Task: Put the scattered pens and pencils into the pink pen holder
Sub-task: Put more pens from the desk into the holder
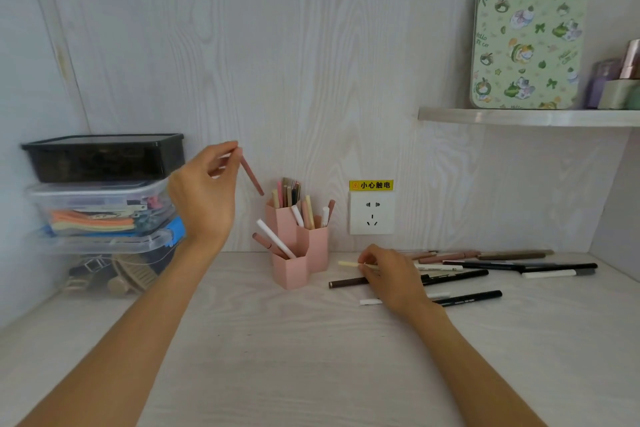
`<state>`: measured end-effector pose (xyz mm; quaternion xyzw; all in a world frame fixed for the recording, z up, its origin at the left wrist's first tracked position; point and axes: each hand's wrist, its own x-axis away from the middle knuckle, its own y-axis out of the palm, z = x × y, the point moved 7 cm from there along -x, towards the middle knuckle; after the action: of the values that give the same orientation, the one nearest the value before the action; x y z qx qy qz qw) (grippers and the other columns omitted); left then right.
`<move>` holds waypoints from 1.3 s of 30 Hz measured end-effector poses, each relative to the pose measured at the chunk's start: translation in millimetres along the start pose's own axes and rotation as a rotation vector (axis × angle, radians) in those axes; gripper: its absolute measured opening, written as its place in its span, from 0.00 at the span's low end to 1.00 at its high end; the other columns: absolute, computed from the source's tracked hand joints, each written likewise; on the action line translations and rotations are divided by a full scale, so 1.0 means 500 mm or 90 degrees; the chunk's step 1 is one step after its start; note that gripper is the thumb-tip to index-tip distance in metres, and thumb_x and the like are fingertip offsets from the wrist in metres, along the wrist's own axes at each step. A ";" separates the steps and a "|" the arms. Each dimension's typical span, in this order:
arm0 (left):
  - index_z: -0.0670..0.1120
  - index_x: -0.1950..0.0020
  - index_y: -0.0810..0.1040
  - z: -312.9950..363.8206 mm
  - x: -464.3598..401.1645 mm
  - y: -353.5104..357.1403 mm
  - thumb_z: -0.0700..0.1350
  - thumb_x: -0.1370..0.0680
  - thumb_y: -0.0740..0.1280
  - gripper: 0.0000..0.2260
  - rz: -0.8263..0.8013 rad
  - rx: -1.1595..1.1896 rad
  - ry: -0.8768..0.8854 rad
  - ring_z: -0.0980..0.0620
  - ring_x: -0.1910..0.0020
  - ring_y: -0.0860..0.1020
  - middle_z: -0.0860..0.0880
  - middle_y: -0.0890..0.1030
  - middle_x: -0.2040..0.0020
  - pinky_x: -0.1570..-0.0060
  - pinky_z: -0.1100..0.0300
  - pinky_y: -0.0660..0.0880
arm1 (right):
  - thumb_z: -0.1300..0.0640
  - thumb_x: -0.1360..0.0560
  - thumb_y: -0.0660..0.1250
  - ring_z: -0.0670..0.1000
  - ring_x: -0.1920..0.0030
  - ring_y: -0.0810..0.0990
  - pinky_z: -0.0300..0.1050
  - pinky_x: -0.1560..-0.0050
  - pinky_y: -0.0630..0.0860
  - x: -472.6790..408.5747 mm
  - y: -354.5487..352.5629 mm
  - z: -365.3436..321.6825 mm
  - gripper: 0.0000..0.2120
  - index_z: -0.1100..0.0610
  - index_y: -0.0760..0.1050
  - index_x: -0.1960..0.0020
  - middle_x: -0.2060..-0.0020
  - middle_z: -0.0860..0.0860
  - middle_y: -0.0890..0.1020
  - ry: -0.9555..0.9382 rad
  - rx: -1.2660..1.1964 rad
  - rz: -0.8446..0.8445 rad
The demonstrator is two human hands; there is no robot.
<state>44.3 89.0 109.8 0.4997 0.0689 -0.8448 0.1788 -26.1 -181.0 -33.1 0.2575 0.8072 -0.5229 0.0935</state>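
Observation:
The pink pen holder, made of three hexagonal cups, stands against the back wall with several pens in it. My left hand is raised left of and above the holder, pinching the top end of a brownish-pink pen that hangs tilted toward the holder. My right hand rests on the desk right of the holder, fingertips closed on a pale yellow pen lying flat. Several black, brown and white pens lie scattered to the right, some partly hidden under my right hand.
A stack of plastic storage boxes fills the back left corner. A wall socket with a yellow warning label sits just right of the holder. A shelf at upper right carries a patterned green tin and small items.

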 end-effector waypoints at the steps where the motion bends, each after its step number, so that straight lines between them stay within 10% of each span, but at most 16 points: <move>1: 0.44 0.47 0.83 0.007 -0.001 -0.002 0.45 0.25 0.70 0.09 0.017 0.024 0.004 0.60 0.59 0.81 0.54 0.82 0.54 0.55 0.70 0.77 | 0.56 0.23 0.63 0.51 0.49 0.78 0.47 0.48 0.75 0.002 -0.002 0.000 0.06 0.53 0.76 0.47 0.52 0.50 0.82 0.000 -0.016 0.012; 13: 0.48 0.38 0.79 -0.058 0.070 0.081 0.47 0.22 0.65 0.13 -0.316 -0.249 -0.065 0.46 0.40 0.77 0.48 0.80 0.39 0.45 0.52 0.74 | 0.58 0.21 0.59 0.53 0.52 0.75 0.46 0.53 0.71 -0.003 -0.035 -0.005 0.12 0.55 0.77 0.41 0.53 0.53 0.80 -0.066 -0.041 0.176; 17: 0.55 0.42 0.75 0.031 0.135 0.075 0.51 0.25 0.66 0.12 -0.224 -0.181 0.069 0.53 0.49 0.77 0.56 0.79 0.47 0.52 0.55 0.75 | 0.57 0.21 0.61 0.46 0.57 0.74 0.27 0.60 0.71 -0.008 -0.070 0.018 0.10 0.54 0.76 0.42 0.54 0.51 0.80 0.005 -0.227 0.247; 19: 0.59 0.48 0.74 0.057 0.218 0.118 0.58 0.29 0.66 0.11 -0.360 -0.138 0.069 0.60 0.57 0.77 0.62 0.77 0.56 0.60 0.62 0.76 | 0.58 0.22 0.62 0.47 0.55 0.77 0.25 0.59 0.71 -0.011 -0.082 0.035 0.09 0.54 0.76 0.44 0.54 0.51 0.81 0.057 -0.366 0.269; 23: 0.56 0.33 0.71 0.019 0.382 0.215 0.65 0.29 0.65 0.26 -0.716 -0.208 0.036 0.55 0.37 0.71 0.56 0.76 0.36 0.39 0.60 0.69 | 0.62 0.22 0.61 0.48 0.56 0.81 0.34 0.54 0.77 -0.002 -0.088 0.086 0.06 0.56 0.74 0.46 0.55 0.54 0.82 0.207 -0.686 0.289; 30: 0.55 0.47 0.81 -0.009 0.345 0.178 0.50 0.22 0.63 0.09 -0.650 -0.250 0.080 0.55 0.50 0.78 0.58 0.83 0.51 0.58 0.61 0.73 | 0.63 0.22 0.61 0.50 0.53 0.83 0.40 0.54 0.79 0.002 -0.067 0.094 0.10 0.61 0.70 0.41 0.46 0.59 0.82 0.303 -0.982 0.227; 39: 0.59 0.42 0.77 -0.085 0.311 0.087 0.51 0.25 0.67 0.11 -0.707 -0.178 -0.029 0.58 0.49 0.78 0.61 0.81 0.47 0.49 0.60 0.74 | 0.65 0.22 0.60 0.51 0.58 0.84 0.36 0.54 0.81 -0.025 -0.126 -0.079 0.24 0.53 0.57 0.30 0.50 0.51 0.73 0.025 -0.761 0.336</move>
<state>27.1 24.9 -43.5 0.3420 0.4284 -0.8053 -0.2256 -43.0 -169.8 39.6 0.3598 0.8701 0.0615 0.3311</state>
